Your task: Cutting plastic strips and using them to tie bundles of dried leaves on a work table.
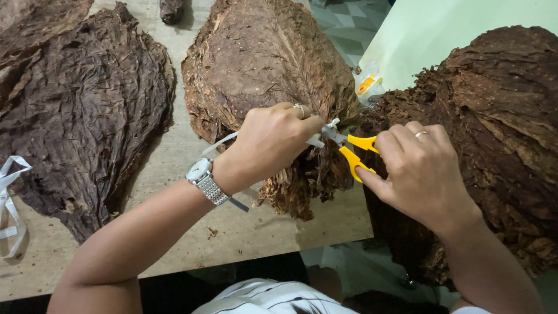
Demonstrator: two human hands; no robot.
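Observation:
A bundle of dried brown leaves (261, 58) lies on the wooden table (174, 151), its stem end toward me. My left hand (273, 142), with a wristwatch and a ring, pinches a white strap (317, 139) tied around the stems. My right hand (421, 171) holds small yellow-handled scissors (354, 154), their metal blades at the white strap between the two hands.
A darker leaf bundle (81, 110) lies at the left, with a loose white strap (9, 203) by the table's left edge. A large heap of brown leaves (500, 134) stands at the right, off the table. A pale green wall (430, 29) is behind it.

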